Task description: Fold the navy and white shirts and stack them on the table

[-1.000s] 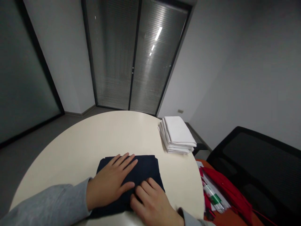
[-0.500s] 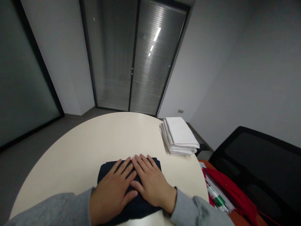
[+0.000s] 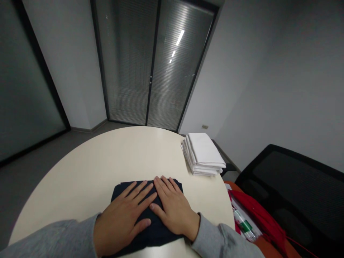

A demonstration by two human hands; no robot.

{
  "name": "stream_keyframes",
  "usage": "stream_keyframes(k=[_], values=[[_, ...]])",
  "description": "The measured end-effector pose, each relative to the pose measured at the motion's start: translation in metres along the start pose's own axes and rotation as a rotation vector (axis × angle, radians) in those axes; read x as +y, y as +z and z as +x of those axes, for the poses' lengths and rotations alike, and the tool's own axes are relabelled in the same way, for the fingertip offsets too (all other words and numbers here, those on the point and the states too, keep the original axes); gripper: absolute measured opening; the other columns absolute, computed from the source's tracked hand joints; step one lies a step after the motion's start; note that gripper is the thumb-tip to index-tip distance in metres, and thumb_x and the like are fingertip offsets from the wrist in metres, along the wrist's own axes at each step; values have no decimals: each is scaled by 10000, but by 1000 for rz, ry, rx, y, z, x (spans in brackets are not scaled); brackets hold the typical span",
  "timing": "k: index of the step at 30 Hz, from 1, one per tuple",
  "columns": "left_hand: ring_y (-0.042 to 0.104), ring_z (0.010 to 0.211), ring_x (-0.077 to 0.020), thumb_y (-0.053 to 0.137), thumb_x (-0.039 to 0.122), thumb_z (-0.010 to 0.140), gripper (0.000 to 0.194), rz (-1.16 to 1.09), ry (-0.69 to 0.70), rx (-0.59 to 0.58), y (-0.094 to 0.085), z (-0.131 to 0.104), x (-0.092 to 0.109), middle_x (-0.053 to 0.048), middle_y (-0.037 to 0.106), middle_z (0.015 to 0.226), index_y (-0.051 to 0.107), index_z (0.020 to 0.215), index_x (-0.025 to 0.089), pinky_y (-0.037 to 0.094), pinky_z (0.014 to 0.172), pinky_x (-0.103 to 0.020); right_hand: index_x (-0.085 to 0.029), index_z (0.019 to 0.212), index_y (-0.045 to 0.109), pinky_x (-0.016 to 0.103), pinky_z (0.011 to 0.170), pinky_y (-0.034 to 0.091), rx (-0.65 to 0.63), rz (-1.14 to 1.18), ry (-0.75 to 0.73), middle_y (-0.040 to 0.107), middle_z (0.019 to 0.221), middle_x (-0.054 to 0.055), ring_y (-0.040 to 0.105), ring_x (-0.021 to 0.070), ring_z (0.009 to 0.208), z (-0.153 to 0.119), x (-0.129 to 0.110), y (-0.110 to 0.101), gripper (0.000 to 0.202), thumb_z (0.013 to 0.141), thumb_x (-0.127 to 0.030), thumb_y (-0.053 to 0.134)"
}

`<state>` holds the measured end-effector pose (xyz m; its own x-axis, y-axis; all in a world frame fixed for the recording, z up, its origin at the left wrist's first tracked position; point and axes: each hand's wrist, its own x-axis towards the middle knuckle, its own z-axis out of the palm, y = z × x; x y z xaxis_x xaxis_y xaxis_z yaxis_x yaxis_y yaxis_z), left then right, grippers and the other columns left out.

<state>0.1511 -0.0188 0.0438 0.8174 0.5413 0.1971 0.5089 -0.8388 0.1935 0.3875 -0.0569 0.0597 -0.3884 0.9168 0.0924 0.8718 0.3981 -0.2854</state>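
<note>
A dark navy folded cloth (image 3: 146, 236) lies flat near the front of the round table, right before me. Across its left part rests my left hand (image 3: 126, 216), palm down with fingers spread. My right hand (image 3: 173, 208) lies flat on the cloth's right part, fingers stretched forward and thumb out to the side. Both hands touch the cloth from above and grip nothing. They cover much of it, so its exact kind of garment or fabric cannot be made out.
On the cream round table (image 3: 129, 154), a stack of folded white cloths (image 3: 205, 152) sits at the right edge. Beyond that edge stands a black mesh office chair (image 3: 295, 179) with a red bag (image 3: 258, 206) and a clear-and-green package (image 3: 244, 224) on its orange seat.
My left hand has slid slightly left, away from my right hand, and its fingers are more spread. My right hand stays nearly in place. The view has shifted a little.
</note>
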Motion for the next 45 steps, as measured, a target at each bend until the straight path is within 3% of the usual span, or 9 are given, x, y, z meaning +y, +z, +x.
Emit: stream_keyframes(k=[7, 11, 19, 23, 29, 34, 39, 42, 45], values=[[312, 1573, -322, 506, 556, 1049, 658, -40, 52, -40, -7, -4, -3, 8, 297, 1718, 290, 1650, 404, 294, 1275, -600, -171, 1652, 298, 516, 1324, 115, -24, 11, 44, 312, 1714, 102, 260, 312, 1585, -11, -10, -4, 737, 1051, -561, 471], [321, 1567, -337, 596, 539, 1006, 711, -152, 142, -101, -17, -2, -8, 1, 299, 1718, 306, 1644, 416, 279, 1281, -609, -190, 1582, 437, 602, 1202, 331, -68, 8, 69, 546, 1548, 165, 495, 380, 1405, -7, -11, -28, 771, 957, -603, 620], [291, 1569, -396, 720, 735, 827, 1059, -268, 216, -142, -25, 3, -21, -96, 239, 1736, 227, 1679, 344, 240, 1280, -645, -207, 1129, 771, 321, 927, 531, -580, 430, 115, 775, 1094, 43, 715, 258, 1048, 49, 10, -54, 515, 747, -544, 847], [287, 1568, -406, 763, 749, 770, 1133, -234, 203, -88, -25, 3, -19, -99, 245, 1736, 198, 1678, 372, 227, 1275, -665, -246, 1088, 767, 320, 1063, 473, -552, 719, 52, 749, 1165, -7, 655, 241, 1203, 53, 9, -40, 454, 685, -424, 876], [323, 1559, -389, 739, 692, 838, 1112, -42, 234, 198, -31, -3, -19, -110, 249, 1737, 114, 1694, 355, 289, 1261, -635, -202, 908, 711, 283, 756, 586, -696, 969, 270, 727, 907, -16, 682, 173, 811, 45, 9, -49, 534, 496, -436, 957], [405, 1519, -372, 638, 614, 952, 944, 48, 137, 406, -36, -6, -26, -125, 293, 1722, 161, 1698, 288, 451, 1185, -557, -204, 1066, 672, 256, 691, 610, -437, 992, 406, 763, 965, 10, 726, 180, 820, 46, 34, -132, 555, 588, -282, 944], [501, 1465, -300, 543, 571, 1011, 844, 21, 182, 417, -28, -5, -30, -111, 344, 1702, 169, 1697, 252, 537, 1117, -404, -183, 1186, 666, 357, 794, 651, -5, 985, 592, 794, 1045, 91, 776, 253, 930, 63, 107, -230, 494, 730, -157, 853], [507, 1462, -284, 536, 579, 1005, 846, -4, 220, 429, -14, -3, -38, -99, 350, 1697, 174, 1698, 254, 543, 1104, -357, -145, 1128, 682, 379, 791, 658, 203, 945, 766, 803, 958, 116, 780, 246, 843, 65, 158, -248, 354, 797, -158, 809], [528, 1446, -273, 511, 572, 1010, 819, -17, 238, 443, 6, 0, -53, -86, 379, 1681, 184, 1697, 270, 569, 1064, -337, -120, 1078, 693, 348, 732, 655, 291, 905, 868, 792, 835, 110, 765, 226, 724, 58, 201, -230, 303, 807, -175, 819]])
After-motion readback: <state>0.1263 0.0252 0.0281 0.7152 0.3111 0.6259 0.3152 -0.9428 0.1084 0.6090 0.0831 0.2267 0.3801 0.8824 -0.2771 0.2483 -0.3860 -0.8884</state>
